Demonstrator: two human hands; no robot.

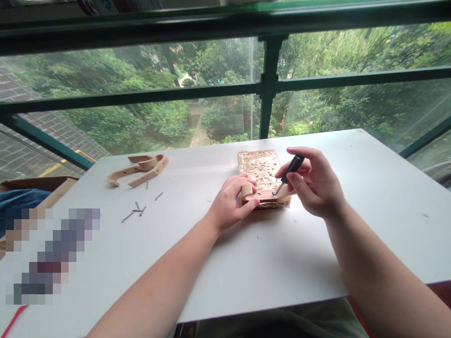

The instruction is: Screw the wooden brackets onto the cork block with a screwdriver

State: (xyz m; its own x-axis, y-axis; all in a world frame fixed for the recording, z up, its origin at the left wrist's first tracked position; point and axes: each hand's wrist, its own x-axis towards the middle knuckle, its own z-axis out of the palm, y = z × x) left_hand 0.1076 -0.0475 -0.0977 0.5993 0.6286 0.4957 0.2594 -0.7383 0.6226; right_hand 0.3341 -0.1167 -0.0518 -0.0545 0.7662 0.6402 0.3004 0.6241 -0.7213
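Note:
A wooden hook (267, 195) with a curled end lies across the near edge of a block (260, 166) wrapped in shiny, hole-marked tape. My left hand (233, 199) is closed round the hook's curled end, its thumb along the front side. Between the thumb and fingers of my right hand (312, 180) is a screwdriver (293, 168) with a black handle, tilted. Its tip meets a screw (274, 193) in the hook's right part. A second hole or screw head (259, 195) shows nearer the curl.
Several loose screws (137, 209) are scattered on the white table (299, 263) at left. Behind them are more curved wooden hooks (141, 169). A cardboard box (42, 206) stands beyond the left edge, near a blurred-out patch. Green-framed glass borders the far side.

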